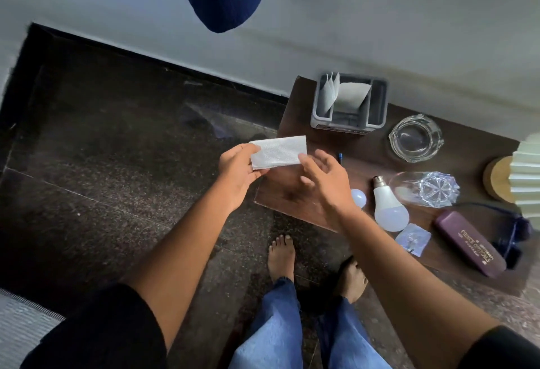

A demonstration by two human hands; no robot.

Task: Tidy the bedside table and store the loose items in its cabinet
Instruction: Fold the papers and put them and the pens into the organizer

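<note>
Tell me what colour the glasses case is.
The glasses case is dark maroon with gold lettering, per the head view.

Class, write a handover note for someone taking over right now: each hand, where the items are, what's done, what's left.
Left hand pinches a folded tissue above the bedside table's left edge. Right hand is open, fingertips at the tissue's right end.
On the table: tissue holder with tissues, ashtray, tumbler on its side, large bulb, small bulb, plastic packet, spectacle case.
Done: nothing visibly stored; cabinet not in view.
Left: place the tissue, then store the loose items.
</note>
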